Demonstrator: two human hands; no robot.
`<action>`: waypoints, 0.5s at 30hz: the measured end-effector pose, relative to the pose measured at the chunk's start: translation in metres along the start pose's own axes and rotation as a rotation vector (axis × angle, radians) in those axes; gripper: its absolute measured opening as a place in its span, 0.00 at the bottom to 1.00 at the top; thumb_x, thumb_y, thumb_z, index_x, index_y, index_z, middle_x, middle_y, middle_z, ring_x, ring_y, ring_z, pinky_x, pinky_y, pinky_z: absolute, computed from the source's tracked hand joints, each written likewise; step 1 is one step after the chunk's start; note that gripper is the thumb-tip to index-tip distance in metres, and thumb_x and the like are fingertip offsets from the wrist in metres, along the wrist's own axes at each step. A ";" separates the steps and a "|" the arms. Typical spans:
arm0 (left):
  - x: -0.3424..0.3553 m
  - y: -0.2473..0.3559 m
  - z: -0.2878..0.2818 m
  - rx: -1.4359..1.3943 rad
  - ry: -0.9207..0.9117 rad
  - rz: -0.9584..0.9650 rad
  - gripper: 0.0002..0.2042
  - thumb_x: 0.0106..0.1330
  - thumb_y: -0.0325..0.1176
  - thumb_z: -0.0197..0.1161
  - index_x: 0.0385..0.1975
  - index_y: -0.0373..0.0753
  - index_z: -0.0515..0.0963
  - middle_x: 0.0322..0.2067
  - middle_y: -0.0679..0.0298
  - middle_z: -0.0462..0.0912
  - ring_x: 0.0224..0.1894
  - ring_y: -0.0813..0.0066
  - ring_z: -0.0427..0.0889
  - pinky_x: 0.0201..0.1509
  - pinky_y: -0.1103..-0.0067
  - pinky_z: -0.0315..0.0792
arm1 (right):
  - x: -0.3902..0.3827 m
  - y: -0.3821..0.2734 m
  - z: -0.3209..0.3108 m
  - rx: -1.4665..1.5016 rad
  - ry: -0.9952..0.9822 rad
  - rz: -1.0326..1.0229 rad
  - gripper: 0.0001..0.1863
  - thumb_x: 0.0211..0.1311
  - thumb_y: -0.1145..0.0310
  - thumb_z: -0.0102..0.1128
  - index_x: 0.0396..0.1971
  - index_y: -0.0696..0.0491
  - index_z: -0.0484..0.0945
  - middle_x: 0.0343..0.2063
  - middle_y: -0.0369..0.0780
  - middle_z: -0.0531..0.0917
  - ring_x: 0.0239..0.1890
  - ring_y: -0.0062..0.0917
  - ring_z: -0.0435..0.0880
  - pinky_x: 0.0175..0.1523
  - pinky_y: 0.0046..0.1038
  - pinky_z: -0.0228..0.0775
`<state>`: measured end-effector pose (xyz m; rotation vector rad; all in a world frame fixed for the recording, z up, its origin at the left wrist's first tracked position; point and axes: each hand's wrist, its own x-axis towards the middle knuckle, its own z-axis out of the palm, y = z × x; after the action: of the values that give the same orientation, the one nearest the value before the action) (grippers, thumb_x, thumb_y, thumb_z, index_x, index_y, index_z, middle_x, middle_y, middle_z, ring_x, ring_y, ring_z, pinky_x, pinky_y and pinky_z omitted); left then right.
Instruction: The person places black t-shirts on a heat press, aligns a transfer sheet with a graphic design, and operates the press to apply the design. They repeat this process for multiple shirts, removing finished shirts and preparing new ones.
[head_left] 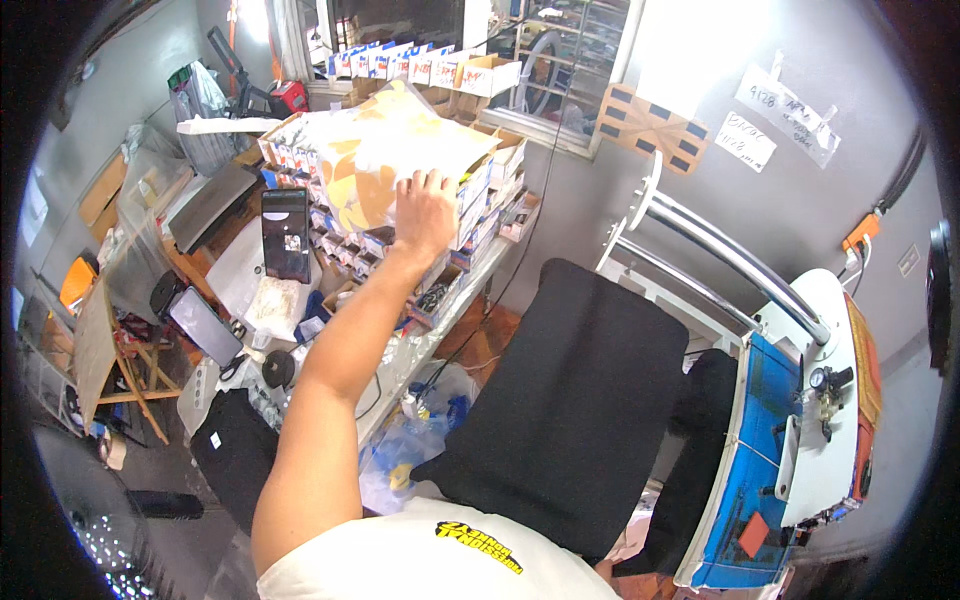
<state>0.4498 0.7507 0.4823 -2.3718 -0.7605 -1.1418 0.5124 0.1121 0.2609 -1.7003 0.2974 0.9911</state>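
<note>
White shirt (380, 560) fills the frame's bottom edge; at upper centre, your left hand (427, 205) rests half-curled on the tan-and-white sheet (360, 160) above stacked boxes (506, 162). Contact looks made, handling unfinished. Whether that grip pinches, I can't tell; your right hand isn't discernible.

The left hand (427, 212) partly hides the patterned sheet (368, 165).
</note>
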 end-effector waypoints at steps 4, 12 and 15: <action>0.043 -0.056 0.013 -0.372 -0.039 -0.413 0.12 0.62 0.38 0.63 0.34 0.35 0.85 0.31 0.46 0.87 0.39 0.44 0.86 0.44 0.54 0.78 | -0.011 0.006 -0.012 -0.029 0.011 0.009 0.19 0.78 0.56 0.52 0.47 0.59 0.79 0.38 0.46 0.85 0.36 0.30 0.85 0.41 0.31 0.78; 0.104 -0.137 0.043 -0.483 -0.498 -0.428 0.19 0.63 0.52 0.67 0.39 0.42 0.89 0.40 0.53 0.90 0.43 0.58 0.89 0.51 0.64 0.79 | -0.018 0.009 -0.022 -0.071 0.002 -0.007 0.18 0.78 0.57 0.53 0.46 0.59 0.79 0.35 0.45 0.84 0.33 0.29 0.85 0.39 0.31 0.78; 0.071 -0.073 0.030 -0.473 -0.518 -0.493 0.24 0.61 0.56 0.68 0.46 0.43 0.87 0.48 0.54 0.88 0.50 0.57 0.86 0.57 0.64 0.77 | -0.026 0.013 -0.031 -0.079 0.027 0.007 0.18 0.78 0.57 0.53 0.45 0.59 0.79 0.34 0.44 0.84 0.33 0.29 0.85 0.38 0.30 0.78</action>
<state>0.4583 0.8451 0.5300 -3.0417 -1.4471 -0.9556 0.5020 0.0729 0.2731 -1.7867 0.2849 0.9976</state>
